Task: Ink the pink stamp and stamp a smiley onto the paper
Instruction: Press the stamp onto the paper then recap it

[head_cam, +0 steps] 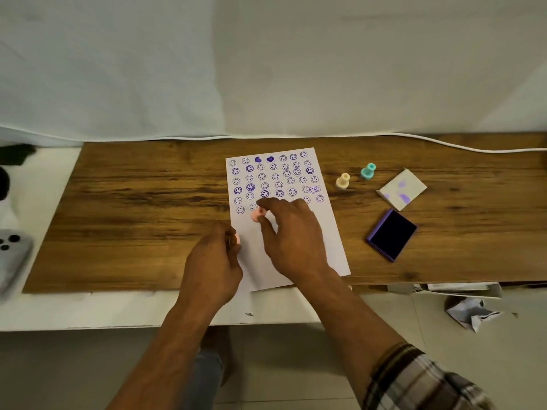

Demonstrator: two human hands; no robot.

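Stamps (342, 181) and ink pad (391, 234) beside paper (325, 232)

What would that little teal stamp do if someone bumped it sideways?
The teal stamp stands upright on the wooden board, apart from the cream stamp. It looks small and probably light, so a nudge might tip it rather than slide it. Its rounded body suggests it could then roll a bit.
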